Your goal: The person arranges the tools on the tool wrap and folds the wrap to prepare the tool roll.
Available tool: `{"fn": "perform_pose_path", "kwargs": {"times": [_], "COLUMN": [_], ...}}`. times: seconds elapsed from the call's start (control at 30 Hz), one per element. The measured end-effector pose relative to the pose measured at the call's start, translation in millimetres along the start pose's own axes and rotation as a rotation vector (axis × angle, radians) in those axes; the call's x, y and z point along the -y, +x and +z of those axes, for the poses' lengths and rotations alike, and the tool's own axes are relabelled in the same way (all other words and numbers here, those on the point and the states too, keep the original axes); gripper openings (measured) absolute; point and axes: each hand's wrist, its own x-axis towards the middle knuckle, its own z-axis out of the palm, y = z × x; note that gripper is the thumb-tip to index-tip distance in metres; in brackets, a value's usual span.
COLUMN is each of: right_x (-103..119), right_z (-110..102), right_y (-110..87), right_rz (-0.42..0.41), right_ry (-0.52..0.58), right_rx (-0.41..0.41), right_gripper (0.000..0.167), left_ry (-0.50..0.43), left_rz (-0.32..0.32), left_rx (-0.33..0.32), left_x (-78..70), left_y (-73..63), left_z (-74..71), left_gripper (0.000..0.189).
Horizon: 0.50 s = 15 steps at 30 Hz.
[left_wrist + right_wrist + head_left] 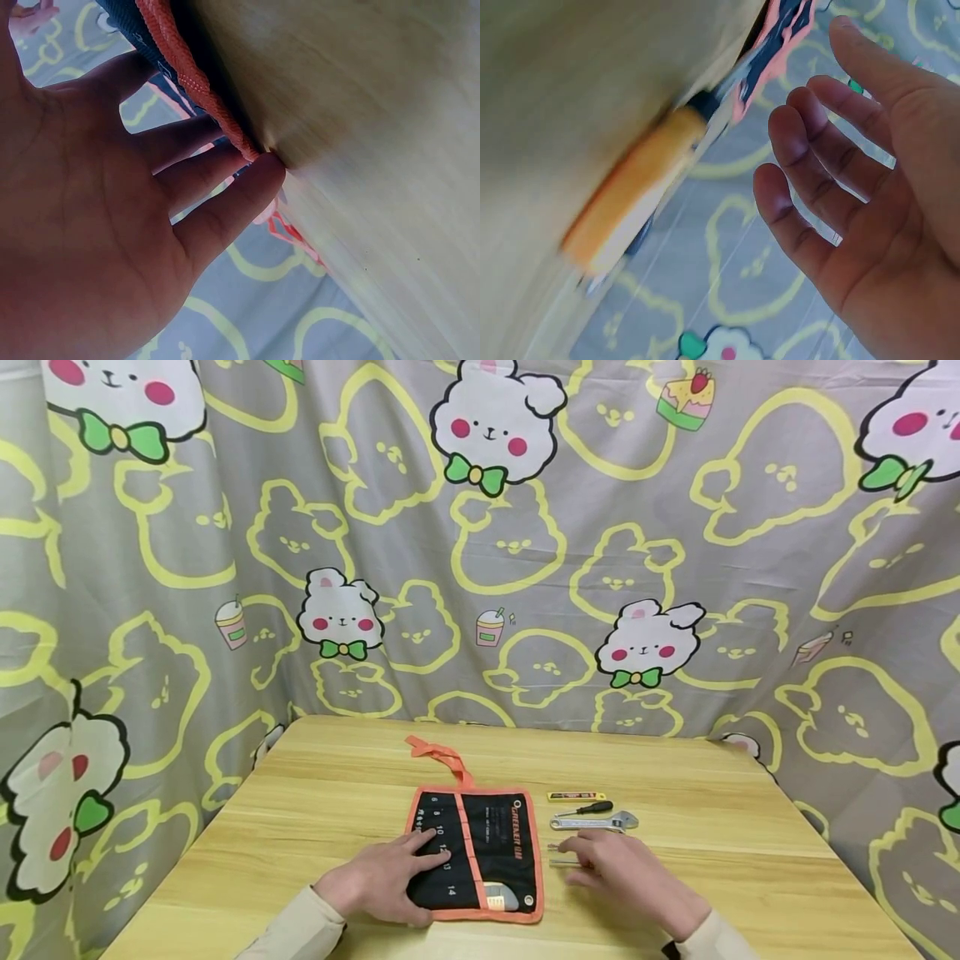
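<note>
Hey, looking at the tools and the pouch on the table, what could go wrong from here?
Reaching for the orange-handled tool, the right hand might bump the wrench, which lies close by.

The left hand rests on the cloth pouch; a sideways push could slide or wrinkle it.

The grey-and-yellow tool looks only partly tucked into the pouch, so it might slip out if the pouch is tipped.

Your left hand covers part of the pouch, tiny print is unreadable, and the orange handle looks pretty blurry on right-wrist cam.
</note>
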Motion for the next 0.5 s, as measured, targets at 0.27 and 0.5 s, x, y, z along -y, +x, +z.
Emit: {"fn": "perform_pose_path", "kwargs": {"times": [0.27,0.5], "right_x": [-35,-55], "right_z": [-15,-18], "right_y": [-24.5,-41.1], "right_rz": [0.043,0.088], "right_ry": [-0.031,-0.013], "right_rx": [-0.085,-0.065], "right_gripper": [0.024,0.021], "left_ry": [0.001,-0.001], "left_rz": [-0.003,-0.005], "left_rx": [0.003,0.01], "left_x": [0.7,0.3], "left_y": [0.0,0.1], "left_z": [-0.7,-1.1], "left_gripper": [0.081,0.081]}}
